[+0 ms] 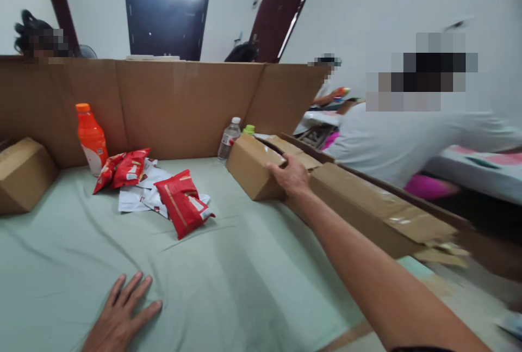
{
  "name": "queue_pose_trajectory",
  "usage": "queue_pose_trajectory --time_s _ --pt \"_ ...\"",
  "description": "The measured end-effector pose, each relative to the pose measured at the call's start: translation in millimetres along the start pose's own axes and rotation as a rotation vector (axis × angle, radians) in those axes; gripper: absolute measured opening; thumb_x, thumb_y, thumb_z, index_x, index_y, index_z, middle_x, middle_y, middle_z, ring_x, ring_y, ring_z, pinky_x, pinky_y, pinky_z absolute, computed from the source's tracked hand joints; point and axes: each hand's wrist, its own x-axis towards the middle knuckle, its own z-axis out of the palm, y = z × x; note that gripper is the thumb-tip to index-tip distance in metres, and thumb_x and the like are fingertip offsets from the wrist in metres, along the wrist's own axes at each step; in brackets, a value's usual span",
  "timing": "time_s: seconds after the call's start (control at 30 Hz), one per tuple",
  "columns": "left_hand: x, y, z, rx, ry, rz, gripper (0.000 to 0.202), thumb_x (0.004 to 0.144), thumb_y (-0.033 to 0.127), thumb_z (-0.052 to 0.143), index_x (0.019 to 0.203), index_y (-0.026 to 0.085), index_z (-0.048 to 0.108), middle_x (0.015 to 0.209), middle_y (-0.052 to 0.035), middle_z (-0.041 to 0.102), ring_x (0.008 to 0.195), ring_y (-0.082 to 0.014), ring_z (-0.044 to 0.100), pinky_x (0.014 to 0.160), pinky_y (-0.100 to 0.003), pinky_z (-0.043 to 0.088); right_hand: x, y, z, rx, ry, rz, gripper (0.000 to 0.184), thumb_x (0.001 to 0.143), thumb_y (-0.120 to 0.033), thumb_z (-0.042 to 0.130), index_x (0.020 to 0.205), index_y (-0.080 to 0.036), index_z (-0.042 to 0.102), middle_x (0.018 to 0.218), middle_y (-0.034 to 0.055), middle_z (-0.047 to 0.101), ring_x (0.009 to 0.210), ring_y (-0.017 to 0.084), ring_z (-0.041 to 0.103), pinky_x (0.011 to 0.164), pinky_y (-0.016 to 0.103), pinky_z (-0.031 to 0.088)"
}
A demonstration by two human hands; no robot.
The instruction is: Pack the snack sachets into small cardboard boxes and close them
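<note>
My right hand [291, 177] reaches forward and grips the near right edge of a small brown cardboard box [253, 167], its fingers partly hidden behind the box. My left hand [124, 314] lies palm down with fingers spread on the pale green cloth [228, 292] and holds nothing. Ahead of it are red snack bags [183, 205], lying on or beside several white packets [136, 199]. An orange bottle [92, 140] stands behind them. Just behind the gripped box are a clear water bottle [229, 140] and a green-capped bottle [248, 130], mostly hidden.
A tall cardboard panel [183, 107] walls off the back. Another cardboard box [24, 178] sits at the left edge, and a long cardboard box [375, 205] runs along the right. Beyond it sits a person in a white shirt [375, 134]; other people are farther back.
</note>
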Motion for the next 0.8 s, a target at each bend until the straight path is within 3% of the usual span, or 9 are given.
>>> queue_pose_trajectory --time_s 0.13,0.27,0.4,0.57,0.63,0.73,0.8 --pt "2.7 3.7 -6.3 -0.014 -0.014 -0.017 0.085 0.088 0.072 0.059 0.158 0.031 0.034 0.157 -0.0097 0.048 0.143 -0.0322 0.048 0.119 -0.048 0.035 11.4 -21.4 12.3 0.062 0.017 0.167 0.046 0.076 -0.033 0.06 0.114 -0.009 0.072 0.097 0.0214 0.073 0.092 0.036 0.066 0.082 0.048 0.049" --pt "3.7 7.0 -9.4 -0.097 -0.057 -0.077 0.081 0.088 0.067 0.061 0.157 0.032 0.036 0.16 -0.0085 0.044 0.144 -0.0346 0.047 0.119 -0.052 0.037 -9.0 -23.6 -7.6 0.159 0.019 0.158 0.034 0.074 -0.038 0.06 0.095 -0.014 0.074 0.08 0.0118 0.07 0.078 0.029 0.064 0.072 0.041 0.049" --pt "4.9 8.2 -15.0 -0.106 -0.068 -0.067 0.079 0.09 0.064 0.061 0.157 0.029 0.037 0.159 -0.0103 0.045 0.143 -0.0358 0.048 0.116 -0.055 0.042 -65.7 -16.3 -52.7 0.261 0.039 0.085 0.033 0.07 -0.051 0.062 0.08 -0.021 0.069 0.066 0.0038 0.064 0.065 0.024 0.059 0.067 0.039 0.05" --pt "-3.1 4.2 -5.6 -0.156 -0.063 -0.099 0.074 0.089 0.055 0.066 0.154 0.03 0.043 0.162 -0.0089 0.041 0.145 -0.0364 0.045 0.116 -0.059 0.042 -165.5 -9.0 -114.2 0.339 0.089 0.049 0.045 0.067 -0.065 0.066 0.08 -0.023 0.07 0.066 0.0027 0.065 0.059 0.022 0.059 0.058 0.036 0.05" --pt "-5.5 1.9 -0.4 -0.206 -0.053 -0.129 0.069 0.089 0.053 0.067 0.151 0.032 0.047 0.161 -0.0076 0.043 0.145 -0.0362 0.045 0.116 -0.06 0.042 -203.4 -9.9 -130.0 0.411 0.082 -0.045 0.035 0.074 -0.057 0.07 0.082 -0.024 0.072 0.073 0.0037 0.07 0.065 0.022 0.065 0.061 0.035 0.053" --pt "-2.6 1.5 -1.9 -0.334 -0.029 -0.202 0.061 0.09 0.05 0.065 0.148 0.035 0.051 0.158 -0.0075 0.048 0.142 -0.0362 0.049 0.112 -0.06 0.046 -243.3 -17.2 -145.3 0.564 0.033 -0.258 0.009 0.083 -0.033 0.073 0.089 -0.027 0.073 0.085 0.0034 0.075 0.077 0.022 0.071 0.069 0.033 0.057" --pt "3.5 4.6 -10.8 -0.437 -0.021 -0.271 0.061 0.092 0.045 0.063 0.15 0.034 0.047 0.158 -0.0089 0.048 0.141 -0.0349 0.051 0.109 -0.056 0.051 -254.9 -26.4 -154.5 0.667 -0.042 -0.383 0.014 0.083 -0.02 0.072 0.094 -0.029 0.073 0.085 0.0024 0.076 0.079 0.023 0.073 0.071 0.035 0.059"
